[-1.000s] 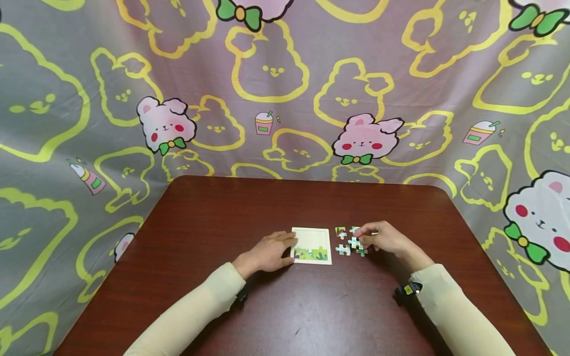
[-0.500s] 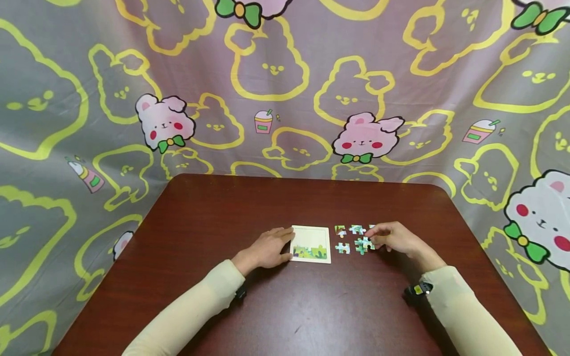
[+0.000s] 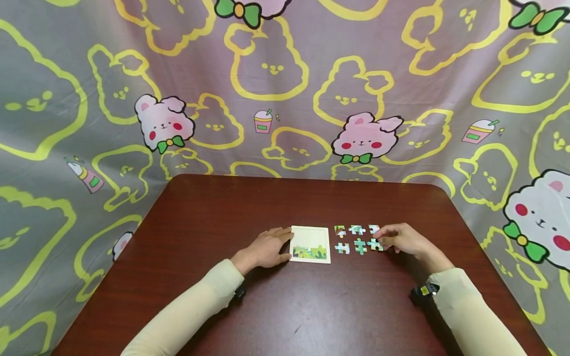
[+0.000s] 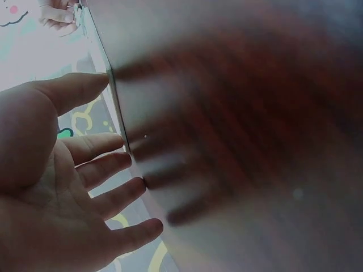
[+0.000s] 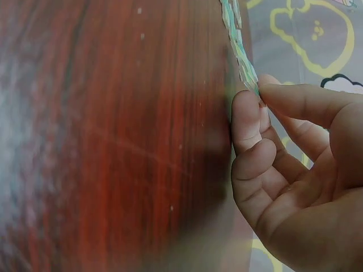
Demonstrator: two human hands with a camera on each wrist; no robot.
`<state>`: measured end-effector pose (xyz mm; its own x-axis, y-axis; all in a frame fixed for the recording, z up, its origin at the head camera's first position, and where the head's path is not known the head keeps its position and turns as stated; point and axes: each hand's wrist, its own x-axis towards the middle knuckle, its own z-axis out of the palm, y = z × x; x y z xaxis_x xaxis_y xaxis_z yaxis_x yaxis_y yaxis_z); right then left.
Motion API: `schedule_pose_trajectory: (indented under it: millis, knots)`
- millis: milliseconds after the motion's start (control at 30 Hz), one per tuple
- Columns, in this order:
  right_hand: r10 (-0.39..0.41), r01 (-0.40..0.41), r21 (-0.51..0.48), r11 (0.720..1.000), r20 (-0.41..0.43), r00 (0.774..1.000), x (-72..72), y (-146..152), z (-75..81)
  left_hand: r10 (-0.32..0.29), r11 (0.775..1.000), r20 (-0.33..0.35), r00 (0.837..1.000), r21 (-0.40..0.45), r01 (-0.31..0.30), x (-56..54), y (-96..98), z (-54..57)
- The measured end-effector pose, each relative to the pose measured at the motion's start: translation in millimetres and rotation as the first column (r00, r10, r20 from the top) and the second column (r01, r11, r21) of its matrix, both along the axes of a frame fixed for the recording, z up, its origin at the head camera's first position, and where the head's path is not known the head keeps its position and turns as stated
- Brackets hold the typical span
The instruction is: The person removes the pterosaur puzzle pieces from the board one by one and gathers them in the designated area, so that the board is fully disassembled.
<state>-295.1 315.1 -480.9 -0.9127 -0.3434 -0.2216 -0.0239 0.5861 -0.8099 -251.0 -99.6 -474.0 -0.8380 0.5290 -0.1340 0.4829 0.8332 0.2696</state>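
Cartoon-print cloth [image 3: 303,111] rises behind the brown bench [image 3: 249,202]. Below centre, the left hand [image 3: 264,248] touches the tray [image 3: 310,237], its grip loose; right of centre, the right hand [image 3: 403,240] pinches the lower row's rightmost puzzle piece [image 3: 374,244], near five others [image 3: 360,246].

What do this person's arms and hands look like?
The left sleeve and right sleeve are plain, pale cream. The left wrist device is black; the right wrist device is black with some yellow. The left hand and right hand are gloveless.
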Motion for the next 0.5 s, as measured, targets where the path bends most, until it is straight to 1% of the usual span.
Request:
schedule_pose_trajectory:
  millis: [333, 500]
  knots:
    - [-0.011, 0.012, 0.033, 0.999, -0.018, 1.0, -0.4, 4.2, 1.0, 0.005, 1.0, 0.012, 1.0, 0.01, -0.005, -2.0, -0.9, -1.3]
    - [-0.026, 0.027, 0.024, 0.999, -0.017, 1.0, -0.1, 1.3, 3.1, 0.002, 1.0, 0.01, 1.0, 0.01, -0.002, -2.6, -1.5, -2.3]
